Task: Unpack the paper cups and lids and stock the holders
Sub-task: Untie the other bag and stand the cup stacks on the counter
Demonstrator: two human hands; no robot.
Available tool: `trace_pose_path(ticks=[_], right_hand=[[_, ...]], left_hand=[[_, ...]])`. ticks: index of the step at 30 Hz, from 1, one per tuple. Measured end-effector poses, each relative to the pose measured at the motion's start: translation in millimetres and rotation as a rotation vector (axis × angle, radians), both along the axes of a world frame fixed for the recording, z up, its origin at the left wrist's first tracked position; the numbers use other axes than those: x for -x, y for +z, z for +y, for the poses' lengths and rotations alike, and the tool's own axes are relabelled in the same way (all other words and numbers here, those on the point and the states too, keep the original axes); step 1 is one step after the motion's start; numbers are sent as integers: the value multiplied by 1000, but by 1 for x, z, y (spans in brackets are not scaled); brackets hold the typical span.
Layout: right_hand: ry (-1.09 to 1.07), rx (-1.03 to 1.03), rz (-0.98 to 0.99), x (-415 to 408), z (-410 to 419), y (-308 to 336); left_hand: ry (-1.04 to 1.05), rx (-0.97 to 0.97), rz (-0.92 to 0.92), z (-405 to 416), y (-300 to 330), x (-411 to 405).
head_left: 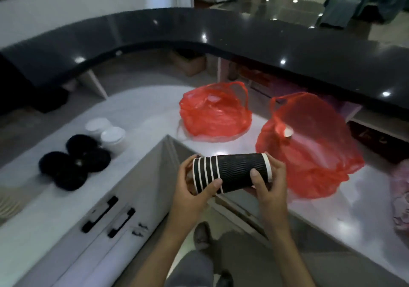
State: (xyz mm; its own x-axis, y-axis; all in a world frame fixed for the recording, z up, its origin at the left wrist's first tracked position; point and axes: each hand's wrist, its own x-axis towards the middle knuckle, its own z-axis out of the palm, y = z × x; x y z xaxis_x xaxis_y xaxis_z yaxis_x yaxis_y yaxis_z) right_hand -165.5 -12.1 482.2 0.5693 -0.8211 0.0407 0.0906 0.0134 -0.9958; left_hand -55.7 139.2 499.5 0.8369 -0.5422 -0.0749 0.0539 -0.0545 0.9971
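head view: i look down at my two hands and a white counter that bends round a corner.
cups: a stack of black paper cups [231, 173] lies sideways in the air between my hands, over the gap in front of the counter corner. i think it is held flat so i can pull the cups apart or push them together.
left hand: my left hand [192, 189] wraps round the end with many white rims, thumb on top. it grips that end tight so the stack will not slide.
right hand: my right hand [265, 182] holds the other end, thumb pressed on the wavy black side.
bags: two red plastic bags [215, 111] sit open on the counter [141, 109] behind the cups. the near right one [314, 149] shows something white inside, maybe a cup, so i think more is left to unpack.
lids: black lids [75, 160] and white lids [106, 131] sit in small piles on the left counter, well apart from the cups. i think they wait there in sorted groups.
holders: i cannot see any holder here.
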Motion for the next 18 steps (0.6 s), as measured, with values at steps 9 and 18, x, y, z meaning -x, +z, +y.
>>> trace_pose_path(ticks=[9,18], right_hand=[[473,57,46,-89,128,8],[727,128,100,-183,314,-4]], left_hand=[[448,-37,33,182,-5,-28],[678,12,160,373,-26,-72]])
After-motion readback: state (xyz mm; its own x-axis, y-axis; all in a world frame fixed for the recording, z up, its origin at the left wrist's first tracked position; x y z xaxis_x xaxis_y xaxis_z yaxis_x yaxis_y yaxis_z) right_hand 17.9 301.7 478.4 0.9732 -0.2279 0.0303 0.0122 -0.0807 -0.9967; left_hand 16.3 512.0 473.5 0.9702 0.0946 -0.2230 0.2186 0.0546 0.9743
